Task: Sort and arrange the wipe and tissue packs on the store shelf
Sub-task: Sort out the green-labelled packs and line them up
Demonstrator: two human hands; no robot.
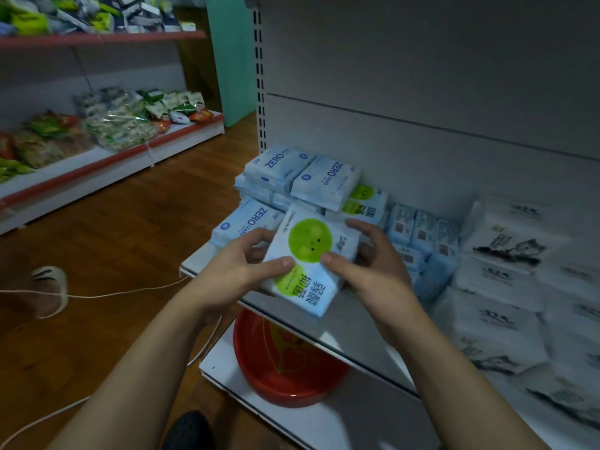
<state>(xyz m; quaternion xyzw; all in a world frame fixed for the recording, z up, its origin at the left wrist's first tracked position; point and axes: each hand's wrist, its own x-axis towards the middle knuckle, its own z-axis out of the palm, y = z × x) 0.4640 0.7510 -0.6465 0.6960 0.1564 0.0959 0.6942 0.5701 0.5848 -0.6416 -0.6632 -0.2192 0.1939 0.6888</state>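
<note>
Both hands hold a white and blue wipe pack with green circles (311, 254) above the front edge of the grey shelf (354, 323). My left hand (240, 271) grips its left side, thumb on top. My right hand (370, 264) grips its right side, thumb on the green circle. Behind it, pale blue ZERO packs (324, 181) are stacked at the shelf's left end, and another green-circle pack (365, 203) lies beside them. Small blue packs (422, 232) stand in the middle. White tissue packs with ink drawings (500, 277) fill the right.
A red plastic basin (285, 362) sits on the bottom shelf below my hands. A white cord (113, 293) runs across the wooden floor. A white slipper (52, 290) lies at the left. Snack bags (120, 125) fill the red-edged shelves on the far left.
</note>
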